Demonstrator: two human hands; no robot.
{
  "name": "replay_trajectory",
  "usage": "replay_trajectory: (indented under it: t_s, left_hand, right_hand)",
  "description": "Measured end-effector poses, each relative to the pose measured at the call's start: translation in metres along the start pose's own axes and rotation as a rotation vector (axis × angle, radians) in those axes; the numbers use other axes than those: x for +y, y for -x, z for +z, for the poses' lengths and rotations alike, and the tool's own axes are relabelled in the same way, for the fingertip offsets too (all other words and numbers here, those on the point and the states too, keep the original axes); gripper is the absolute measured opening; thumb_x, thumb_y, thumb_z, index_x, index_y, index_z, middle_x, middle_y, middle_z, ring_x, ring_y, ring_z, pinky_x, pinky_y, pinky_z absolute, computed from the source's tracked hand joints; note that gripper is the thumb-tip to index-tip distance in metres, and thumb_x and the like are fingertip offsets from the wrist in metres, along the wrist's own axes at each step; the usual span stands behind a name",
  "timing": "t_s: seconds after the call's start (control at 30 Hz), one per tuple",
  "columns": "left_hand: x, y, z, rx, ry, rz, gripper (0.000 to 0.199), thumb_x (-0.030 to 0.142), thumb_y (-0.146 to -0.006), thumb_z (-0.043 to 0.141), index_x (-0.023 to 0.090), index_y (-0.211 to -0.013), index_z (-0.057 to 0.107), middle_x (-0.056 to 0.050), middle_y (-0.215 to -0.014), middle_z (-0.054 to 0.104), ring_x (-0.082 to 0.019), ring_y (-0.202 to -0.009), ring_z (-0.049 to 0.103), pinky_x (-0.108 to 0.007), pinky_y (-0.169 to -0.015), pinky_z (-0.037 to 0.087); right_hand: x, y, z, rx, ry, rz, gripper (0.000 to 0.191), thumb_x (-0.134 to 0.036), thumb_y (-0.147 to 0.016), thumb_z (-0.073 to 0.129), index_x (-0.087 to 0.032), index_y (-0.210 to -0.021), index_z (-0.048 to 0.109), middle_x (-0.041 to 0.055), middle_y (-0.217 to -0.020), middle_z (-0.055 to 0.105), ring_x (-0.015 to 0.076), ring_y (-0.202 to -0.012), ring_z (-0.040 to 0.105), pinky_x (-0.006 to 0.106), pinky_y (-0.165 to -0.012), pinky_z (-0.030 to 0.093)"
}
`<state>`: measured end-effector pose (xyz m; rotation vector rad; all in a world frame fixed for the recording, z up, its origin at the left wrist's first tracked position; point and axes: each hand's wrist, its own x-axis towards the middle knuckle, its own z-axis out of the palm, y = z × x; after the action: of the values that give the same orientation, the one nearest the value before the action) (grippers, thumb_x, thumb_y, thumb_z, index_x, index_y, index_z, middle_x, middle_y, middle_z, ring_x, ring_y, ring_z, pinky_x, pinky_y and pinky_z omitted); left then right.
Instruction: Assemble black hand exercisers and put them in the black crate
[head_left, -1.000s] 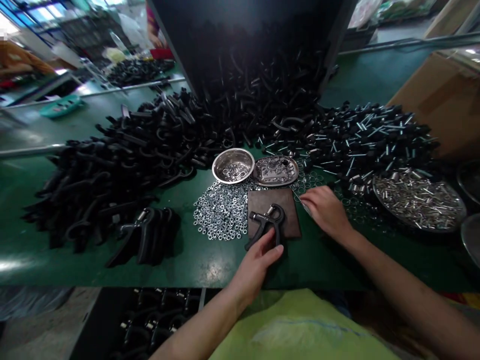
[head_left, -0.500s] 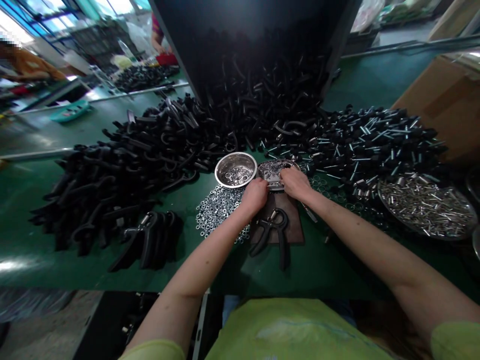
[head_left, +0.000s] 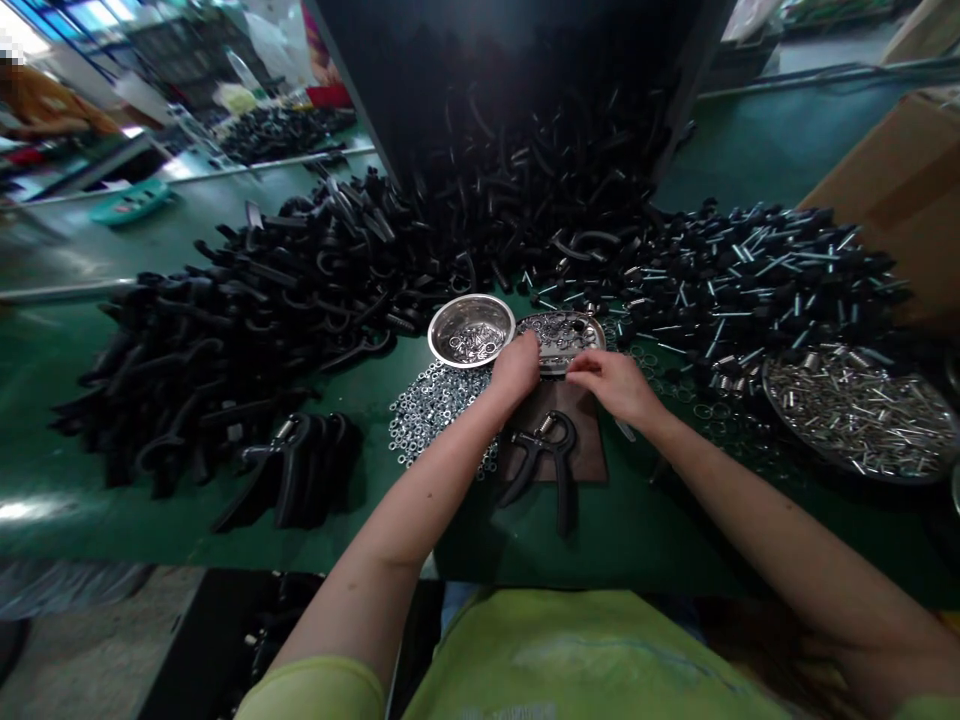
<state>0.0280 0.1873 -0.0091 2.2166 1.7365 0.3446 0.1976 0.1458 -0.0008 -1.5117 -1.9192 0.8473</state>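
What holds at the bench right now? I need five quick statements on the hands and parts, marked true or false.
1. The left hand and right hand are both near the oval tray. True.
2. The black spring-fitted handle is gripped in the left hand. False: it lies partly on the brown board, with neither hand on it.
3. The metal nuts are heaped inside the round bowl. False: they lie on the green table, in front of it.
4. A cardboard box is at the right of the view. True.
5. The round bowl is to the right of the oval tray. False: it is to the left.
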Motion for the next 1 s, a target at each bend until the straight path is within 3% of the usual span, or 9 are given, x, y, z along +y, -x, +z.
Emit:
replay_trajectory:
  t_s: [0.1, 0.23, 0.33, 0.5, 0.73, 0.9, 1.0]
  left_hand:
    - [-0.003, 0.013, -0.007, 0.0, 0.263, -0.027, 0.011, 0.017, -0.084, 0.052, 0.014, -0.094, 0.056, -0.005, -0.081, 0.065, -0.016, -0.073, 0.062, -0.028, -0.071, 0.048]
    - [-0.009, 0.047, -0.018, -0.084, 1.017, -0.152, 0.012, 0.022, -0.075, 0.064, 0.015, -0.081, 0.056, 0.002, -0.069, 0.059, -0.009, -0.059, 0.056, -0.024, -0.062, 0.047]
    - [-0.015, 0.079, -0.024, -0.126, 1.218, -0.256, 0.02, 0.029, -0.07, 0.069, 0.015, -0.077, 0.058, 0.002, -0.068, 0.059, -0.009, -0.06, 0.054, -0.023, -0.062, 0.046]
    - [-0.021, 0.116, -0.023, -0.145, 1.017, -0.249, 0.015, 0.031, -0.075, 0.065, 0.016, -0.073, 0.06, 0.003, -0.064, 0.057, -0.01, -0.057, 0.051, -0.024, -0.059, 0.042]
    - [-0.006, 0.126, -0.009, -0.057, 0.505, 0.044, 0.006, 0.025, -0.075, 0.07, 0.02, -0.072, 0.068, -0.002, -0.087, 0.062, -0.018, -0.092, 0.055, -0.032, -0.087, 0.041]
    - [0.002, 0.126, 0.002, -0.041, 0.423, 0.074, 0.006, 0.026, -0.076, 0.07, 0.021, -0.075, 0.067, -0.002, -0.089, 0.062, -0.019, -0.092, 0.054, -0.032, -0.086, 0.04]
    - [0.004, 0.125, 0.004, -0.02, 0.443, 0.078, 0.006, 0.022, -0.076, 0.069, 0.019, -0.074, 0.064, -0.002, -0.087, 0.062, -0.018, -0.09, 0.054, -0.031, -0.084, 0.04]
  right_hand:
    - [-0.001, 0.022, 0.008, -0.069, -0.099, -0.064, 0.005, -0.02, -0.076, 0.063, -0.019, -0.077, 0.067, -0.0002, -0.079, 0.066, 0.0148, -0.074, 0.061, 0.027, -0.07, 0.045]
    - [-0.007, 0.032, 0.017, -0.103, -0.033, -0.138, 0.005, -0.016, -0.076, 0.063, -0.018, -0.074, 0.067, 0.0012, -0.08, 0.062, 0.0149, -0.076, 0.057, 0.027, -0.071, 0.042]
    - [-0.011, 0.031, 0.02, -0.124, 0.039, -0.169, 0.005, -0.012, -0.076, 0.063, -0.017, -0.074, 0.065, 0.0029, -0.08, 0.061, 0.0157, -0.078, 0.057, 0.028, -0.071, 0.042]
    - [-0.02, 0.029, 0.021, -0.195, 0.232, -0.146, 0.005, -0.016, -0.082, 0.06, -0.016, -0.079, 0.064, 0.0059, -0.087, 0.063, 0.0167, -0.084, 0.058, 0.026, -0.075, 0.042]
    - [-0.029, 0.018, 0.021, -0.29, 0.396, -0.069, 0.003, -0.021, -0.08, 0.061, -0.019, -0.08, 0.062, 0.0047, -0.085, 0.063, 0.0183, -0.083, 0.058, 0.026, -0.071, 0.04]
    - [-0.025, 0.021, 0.021, -0.316, 0.363, -0.086, 0.005, -0.019, -0.082, 0.058, -0.019, -0.085, 0.061, 0.0029, -0.09, 0.063, 0.0157, -0.084, 0.058, 0.025, -0.073, 0.041]
    - [-0.024, 0.031, 0.016, -0.253, 0.279, -0.099, 0.009, -0.018, -0.083, 0.056, -0.018, -0.09, 0.061, 0.0049, -0.094, 0.062, 0.0165, -0.088, 0.058, 0.027, -0.079, 0.043]
